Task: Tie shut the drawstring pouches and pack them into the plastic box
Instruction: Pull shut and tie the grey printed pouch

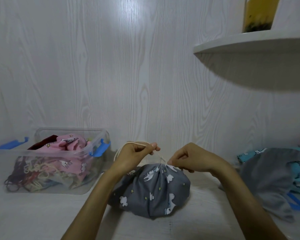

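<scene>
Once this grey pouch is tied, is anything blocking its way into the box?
Nothing visible. The box sits open to the left of the grey pouch, its lid off. Pink pouches already reach near its rim, so room looks tight.

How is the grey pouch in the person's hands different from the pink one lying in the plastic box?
The grey pouch sits on the table between the hands, while the pink pouch lies in the plastic box on top of others. The grey one's cord is held by the left hand and right hand; nobody touches the pink one. Both carry white cartoon prints.
</scene>
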### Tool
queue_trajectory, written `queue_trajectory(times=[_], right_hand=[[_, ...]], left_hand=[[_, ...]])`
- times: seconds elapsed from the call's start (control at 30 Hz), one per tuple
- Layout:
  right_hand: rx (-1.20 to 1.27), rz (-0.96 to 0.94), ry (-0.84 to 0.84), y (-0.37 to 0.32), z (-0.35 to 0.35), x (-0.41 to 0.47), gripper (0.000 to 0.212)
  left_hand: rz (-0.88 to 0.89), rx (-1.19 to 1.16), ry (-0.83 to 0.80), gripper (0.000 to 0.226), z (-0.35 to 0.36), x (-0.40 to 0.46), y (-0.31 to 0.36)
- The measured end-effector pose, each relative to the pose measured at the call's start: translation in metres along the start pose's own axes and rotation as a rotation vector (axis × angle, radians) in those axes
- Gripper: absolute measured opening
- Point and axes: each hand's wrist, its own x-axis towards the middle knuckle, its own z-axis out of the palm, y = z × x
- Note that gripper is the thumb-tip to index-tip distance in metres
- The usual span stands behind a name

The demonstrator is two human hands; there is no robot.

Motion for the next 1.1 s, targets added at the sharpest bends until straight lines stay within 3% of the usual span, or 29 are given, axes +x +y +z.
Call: queue_trajectory(times=[0.1, 0.27, 0.43, 0.57, 0.63, 0.77, 0.9, 1.1], right_hand=[[-0.11, 0.079, 0.078, 0.006, -0.002, 0.002, 0.021], [-0.052, 0.082, 0.095, 0.001, 0.006, 0.005, 0.019], [0.066, 0.037, 0.125, -0.009, 0.019, 0.01, 0.023], [0.087, 0.048, 0.1, -0.009, 0.019, 0.009, 0.019], [0.12, 0.047, 0.059, -0.009, 0.015, 0.007, 0.018], [0.183, 0.045, -0.07, -0.011, 0.01, 0.0, 0.021], [-0.015, 0.068, -0.114, -0.01, 0.019, 0.001, 0.022], [-0.207, 0.09, -0.126, -0.006, 0.038, 0.009, 0.024]], left_hand=[[-0.124, 0.059, 0.07, 0.031, -0.006, 0.001, -0.007], [-0.45, -0.07, 0.096, 0.036, -0.002, -0.002, -0.022], [-0.685, -0.163, -0.187, 0.067, 0.003, 0.002, -0.015], [-0.577, -0.034, -0.328, 0.038, -0.004, 0.002, -0.004], [-0.494, 0.014, -0.31, 0.026, -0.007, 0.002, -0.003], [-0.418, -0.072, -0.082, 0.027, -0.003, 0.001, -0.005], [-0.401, -0.195, 0.05, 0.027, 0.003, -0.006, -0.003], [-0.301, -0.063, 0.055, 0.03, 0.008, -0.018, -0.013]])
